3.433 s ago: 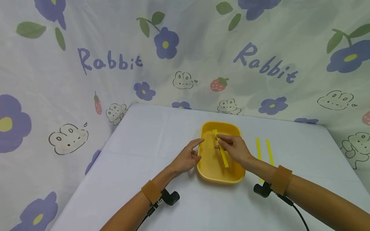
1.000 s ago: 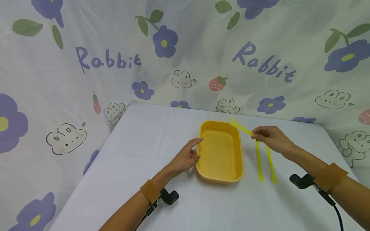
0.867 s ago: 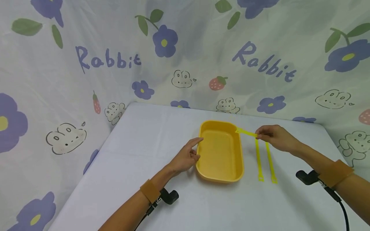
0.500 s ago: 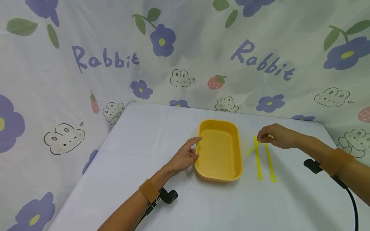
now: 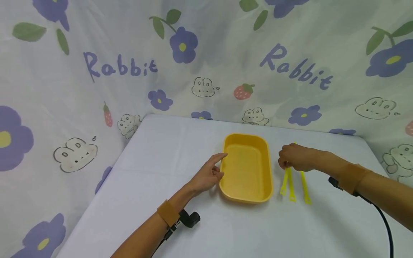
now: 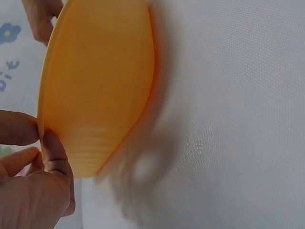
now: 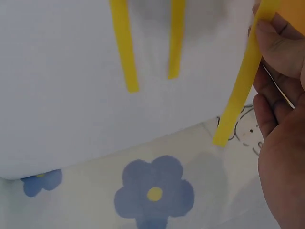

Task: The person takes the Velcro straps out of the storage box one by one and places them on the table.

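Observation:
My left hand (image 5: 206, 175) pinches the left rim of a deep yellow plastic tray (image 5: 246, 201). In the left wrist view the thumb (image 6: 55, 148) presses the tray's outer wall (image 6: 100, 71). To the tray's right, my right hand (image 5: 297, 157) pinches a flat yellow cable strap (image 5: 284, 184). Its wider slotted end hangs toward the near side; its plain end (image 7: 233, 105) sticks out past the fingers in the right wrist view. Two matching straps, a middle one (image 5: 291, 188) and a right one (image 5: 305, 190), lie on the table, their far parts partly hidden by the hand.
White cloth covers the table (image 5: 161, 161). A printed curtain (image 5: 129, 36) rises behind it and along the left. Each forearm wears a brown band with a small black camera (image 5: 190, 219) and cable.
My right hand has carried the strap from over the tray to the right and turned it, so the slotted end now points nearer me beside the other straps. Left hand stays at the rim.

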### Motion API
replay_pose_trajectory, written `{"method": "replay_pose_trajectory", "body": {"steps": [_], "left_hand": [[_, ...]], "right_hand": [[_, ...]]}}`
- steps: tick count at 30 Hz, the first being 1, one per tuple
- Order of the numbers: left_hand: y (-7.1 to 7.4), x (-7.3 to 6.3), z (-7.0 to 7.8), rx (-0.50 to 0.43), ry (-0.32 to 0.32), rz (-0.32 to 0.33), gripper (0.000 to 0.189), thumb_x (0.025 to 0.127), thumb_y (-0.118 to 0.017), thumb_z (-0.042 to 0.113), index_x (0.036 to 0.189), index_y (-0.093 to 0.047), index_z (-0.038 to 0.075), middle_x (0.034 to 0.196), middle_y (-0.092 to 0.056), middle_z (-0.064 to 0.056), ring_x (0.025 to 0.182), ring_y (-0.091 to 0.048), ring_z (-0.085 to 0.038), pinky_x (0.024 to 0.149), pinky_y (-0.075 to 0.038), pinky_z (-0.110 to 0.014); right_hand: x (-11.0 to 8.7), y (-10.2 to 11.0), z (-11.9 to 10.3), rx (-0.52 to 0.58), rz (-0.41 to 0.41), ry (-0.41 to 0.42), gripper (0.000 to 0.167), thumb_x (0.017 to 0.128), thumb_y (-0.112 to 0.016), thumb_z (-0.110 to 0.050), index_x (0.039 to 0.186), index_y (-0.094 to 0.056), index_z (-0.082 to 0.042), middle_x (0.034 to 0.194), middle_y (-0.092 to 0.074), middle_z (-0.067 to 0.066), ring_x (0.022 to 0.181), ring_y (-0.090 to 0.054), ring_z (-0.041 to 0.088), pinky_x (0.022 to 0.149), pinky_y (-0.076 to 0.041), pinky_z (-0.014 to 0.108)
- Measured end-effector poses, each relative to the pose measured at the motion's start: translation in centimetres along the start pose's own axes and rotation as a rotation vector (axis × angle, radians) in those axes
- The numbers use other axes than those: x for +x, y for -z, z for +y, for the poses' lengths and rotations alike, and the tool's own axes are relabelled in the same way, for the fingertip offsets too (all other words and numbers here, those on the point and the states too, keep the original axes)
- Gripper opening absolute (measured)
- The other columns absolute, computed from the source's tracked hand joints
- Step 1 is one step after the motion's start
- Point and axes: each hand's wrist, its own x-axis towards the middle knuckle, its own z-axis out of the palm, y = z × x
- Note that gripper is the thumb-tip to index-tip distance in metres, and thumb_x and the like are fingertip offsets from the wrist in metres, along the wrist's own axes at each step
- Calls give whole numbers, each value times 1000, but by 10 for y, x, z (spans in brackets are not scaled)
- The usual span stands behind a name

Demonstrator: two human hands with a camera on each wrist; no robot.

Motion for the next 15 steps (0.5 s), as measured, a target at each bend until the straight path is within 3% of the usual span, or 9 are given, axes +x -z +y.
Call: {"method": "replay_pose_trajectory", "body": {"steps": [7,15], "left_hand": [[-1,0,-1,5,4,-2,65,97,-55,-3,156,-36,17,162,-29,-3,94,-49,-19,73,-46,-25],[0,-1,0,9,9,0,65,97,-55,-2,156,-36,16,162,-29,-2,94,-50,-19,73,-47,-24]], "right_hand": [[10,-10,-4,-42,-29,68,29,82,-74,5,78,-66,-23,76,-53,-12,75,-38,8,83,-45,38],[15,-19,-5,-54,-3,87,24,81,-78,-2,79,-68,-24,78,-55,-14,76,-39,8,82,-43,37]]}}
